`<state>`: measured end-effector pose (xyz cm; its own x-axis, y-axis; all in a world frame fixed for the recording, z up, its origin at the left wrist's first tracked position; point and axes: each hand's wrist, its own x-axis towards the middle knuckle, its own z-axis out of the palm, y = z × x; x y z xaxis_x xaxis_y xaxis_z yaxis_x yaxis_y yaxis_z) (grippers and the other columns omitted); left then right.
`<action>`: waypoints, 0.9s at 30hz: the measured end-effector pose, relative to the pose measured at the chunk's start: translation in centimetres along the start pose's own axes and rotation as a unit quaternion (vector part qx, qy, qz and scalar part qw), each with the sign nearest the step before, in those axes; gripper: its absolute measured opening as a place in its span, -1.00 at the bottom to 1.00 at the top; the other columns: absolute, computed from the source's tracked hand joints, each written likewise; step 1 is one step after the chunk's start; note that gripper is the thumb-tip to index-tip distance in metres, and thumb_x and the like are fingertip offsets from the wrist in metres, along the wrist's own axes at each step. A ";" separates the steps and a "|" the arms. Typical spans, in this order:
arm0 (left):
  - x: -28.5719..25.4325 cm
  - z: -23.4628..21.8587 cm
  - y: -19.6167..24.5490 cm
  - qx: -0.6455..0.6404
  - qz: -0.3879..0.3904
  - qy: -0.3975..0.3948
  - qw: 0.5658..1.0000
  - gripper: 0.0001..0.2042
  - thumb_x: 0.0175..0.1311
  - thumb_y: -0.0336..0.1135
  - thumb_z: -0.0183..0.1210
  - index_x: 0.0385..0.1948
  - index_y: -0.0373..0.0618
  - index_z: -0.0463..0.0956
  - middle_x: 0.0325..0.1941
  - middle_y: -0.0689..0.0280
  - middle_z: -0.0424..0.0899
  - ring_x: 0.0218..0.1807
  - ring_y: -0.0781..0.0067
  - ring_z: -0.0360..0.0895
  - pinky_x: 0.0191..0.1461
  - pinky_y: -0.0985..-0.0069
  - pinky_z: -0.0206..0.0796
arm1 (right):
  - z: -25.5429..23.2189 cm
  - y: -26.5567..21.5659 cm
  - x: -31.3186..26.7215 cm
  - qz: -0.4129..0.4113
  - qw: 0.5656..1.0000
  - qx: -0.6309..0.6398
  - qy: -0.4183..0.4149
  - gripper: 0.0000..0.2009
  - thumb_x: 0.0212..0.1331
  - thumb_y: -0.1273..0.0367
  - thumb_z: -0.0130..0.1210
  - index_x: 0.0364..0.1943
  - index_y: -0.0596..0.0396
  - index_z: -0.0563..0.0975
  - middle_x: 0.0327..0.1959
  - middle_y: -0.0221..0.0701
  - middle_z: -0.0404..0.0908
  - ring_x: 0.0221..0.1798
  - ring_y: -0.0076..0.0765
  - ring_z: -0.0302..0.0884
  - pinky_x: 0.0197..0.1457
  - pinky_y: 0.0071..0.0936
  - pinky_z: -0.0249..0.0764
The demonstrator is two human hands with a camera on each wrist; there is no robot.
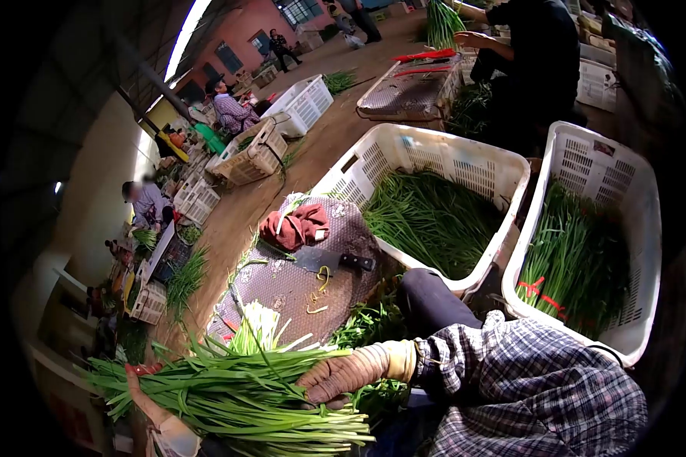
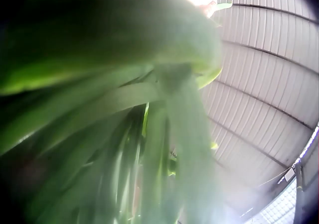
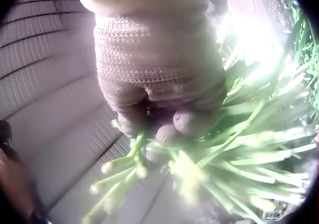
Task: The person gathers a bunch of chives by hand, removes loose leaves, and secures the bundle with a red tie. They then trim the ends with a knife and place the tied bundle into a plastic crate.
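A loose bunch of garlic chives [image 1: 236, 396] lies across both hands at the bottom of the head view. My right hand [image 1: 339, 375], in a brown knitted glove, grips the bunch near its cut stalk ends. In the right wrist view, gloved fingers [image 3: 174, 129] curl round pale stalks [image 3: 199, 176]. The left hand [image 1: 154, 407] holds the leafy end from below, one digit up along the near side and the rest hidden under leaves. A strip of red [image 1: 146, 369] shows at its tip. Blurred leaves [image 2: 169, 134] fill much of the left wrist view.
Beyond the bunch, a patterned work surface [image 1: 270, 286] bears a cleaver [image 1: 320, 260], a dark red cloth [image 1: 296, 227] and more pale-ended chives [image 1: 258, 327]. White crates of greens [image 1: 431, 213] stand ahead and right [image 1: 644, 228]. Another person [image 1: 533, 61] sits opposite.
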<state>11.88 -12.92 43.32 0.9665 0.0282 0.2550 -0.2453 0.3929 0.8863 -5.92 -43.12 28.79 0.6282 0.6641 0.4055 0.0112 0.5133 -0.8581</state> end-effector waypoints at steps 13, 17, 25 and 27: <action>0.0 -2.1 6.1 -0.044 0.098 0.083 0.991 -0.81 0.31 -0.18 0.04 -0.43 -0.07 0.39 -0.43 0.40 0.41 -0.32 0.41 0.39 -0.06 0.41 0.27 | -2.9 5.2 -10.3 0.324 0.849 -0.406 0.096 -0.69 0.16 0.18 0.06 -0.11 0.05 0.52 -0.41 -0.32 0.59 -0.27 -0.32 0.53 -0.20 -0.38 0.43; 0.3 -2.6 6.7 0.014 0.176 -0.030 0.984 -0.82 0.33 -0.20 0.02 -0.41 -0.07 0.38 -0.44 0.42 0.37 -0.35 0.46 0.37 -0.08 0.41 0.28 | -0.1 -2.2 -7.1 0.361 0.682 -0.624 0.123 -0.53 0.05 0.09 0.13 0.05 -0.07 0.42 -0.27 -0.16 0.58 -0.16 -0.03 0.55 -0.17 -0.14 0.46; -5.0 7.9 3.4 -0.102 0.035 -0.235 0.966 -0.82 0.37 -0.25 -0.04 -0.44 -0.04 0.39 -0.51 0.47 0.39 -0.42 0.58 0.36 -0.12 0.51 0.31 | -6.3 -6.0 5.1 -0.139 0.893 -0.335 0.265 -0.51 0.24 0.13 0.00 0.15 0.14 0.33 0.06 -0.21 0.49 0.10 -0.33 0.41 0.16 -0.39 0.34; -3.2 7.1 2.0 -0.114 0.001 -0.302 0.946 -0.82 0.38 -0.24 -0.07 -0.26 -0.10 0.46 -0.45 0.48 0.40 -0.38 0.54 0.38 -0.07 0.53 0.32 | -6.2 -2.9 4.1 -0.071 0.903 -0.317 0.280 -0.55 0.29 0.16 -0.06 0.17 0.11 0.34 0.08 -0.23 0.47 0.20 -0.39 0.30 0.25 -0.43 0.26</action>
<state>7.78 -18.77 47.02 0.7302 -0.4747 0.4914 -0.1572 0.5832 0.7970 1.45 -45.25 31.02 0.8784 0.1458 0.4552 0.4546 0.0396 -0.8898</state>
